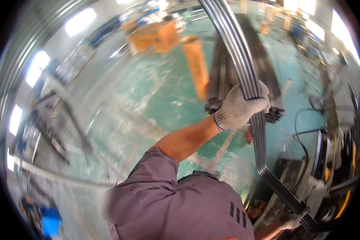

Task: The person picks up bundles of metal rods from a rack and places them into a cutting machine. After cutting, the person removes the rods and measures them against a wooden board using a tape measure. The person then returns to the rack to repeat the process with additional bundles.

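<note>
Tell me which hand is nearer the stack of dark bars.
Left. The left hand, gripping the shiny metal bundle, shows over the near end of the stack; the right hand grips the bundle at lower right, farther off.

Left grip (241, 106) and right grip (293, 220) around bent metal tubes (259, 140); dark bars (223, 76) on green floor (156, 92)
</note>
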`<state>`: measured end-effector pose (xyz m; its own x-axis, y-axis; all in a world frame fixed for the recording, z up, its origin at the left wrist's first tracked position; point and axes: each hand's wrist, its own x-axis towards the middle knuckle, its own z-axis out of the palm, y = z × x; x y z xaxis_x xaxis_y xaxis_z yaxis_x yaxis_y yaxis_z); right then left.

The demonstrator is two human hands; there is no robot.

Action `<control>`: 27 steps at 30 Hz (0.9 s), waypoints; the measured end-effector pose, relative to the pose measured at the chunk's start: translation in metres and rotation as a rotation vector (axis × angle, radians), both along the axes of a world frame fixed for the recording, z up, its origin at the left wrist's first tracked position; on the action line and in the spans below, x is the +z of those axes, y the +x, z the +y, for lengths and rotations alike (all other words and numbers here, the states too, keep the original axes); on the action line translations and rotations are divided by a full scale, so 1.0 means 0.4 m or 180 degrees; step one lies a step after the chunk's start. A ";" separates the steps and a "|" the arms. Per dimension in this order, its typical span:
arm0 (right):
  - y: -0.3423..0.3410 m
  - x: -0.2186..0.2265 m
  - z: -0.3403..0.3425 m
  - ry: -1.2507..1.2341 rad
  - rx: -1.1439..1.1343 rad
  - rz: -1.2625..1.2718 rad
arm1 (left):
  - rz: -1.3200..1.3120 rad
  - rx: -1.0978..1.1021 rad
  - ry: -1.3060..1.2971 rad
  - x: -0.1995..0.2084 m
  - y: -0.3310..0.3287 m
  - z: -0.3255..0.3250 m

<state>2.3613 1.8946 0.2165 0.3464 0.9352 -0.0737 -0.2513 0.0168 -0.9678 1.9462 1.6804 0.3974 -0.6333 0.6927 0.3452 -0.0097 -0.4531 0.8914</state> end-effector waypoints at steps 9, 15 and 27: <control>-0.451 0.014 -0.056 0.0620 0.2107 0.0492 | -0.0475 0.2731 -0.0154 -0.132 0.110 -0.629; -0.630 0.050 -0.212 0.0772 0.2921 0.0466 | -0.0161 0.3276 0.0100 -0.106 0.168 -0.877; -0.911 0.323 -0.620 0.1578 0.2832 0.0157 | -0.0368 0.3949 0.0907 -0.140 0.139 -1.284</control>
<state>1.9968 1.6467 0.3458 -0.4822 0.7811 0.3967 -0.4076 0.2007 -0.8908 2.0017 1.1667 0.3414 -0.8355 -0.4708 0.2833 0.4846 -0.3881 0.7839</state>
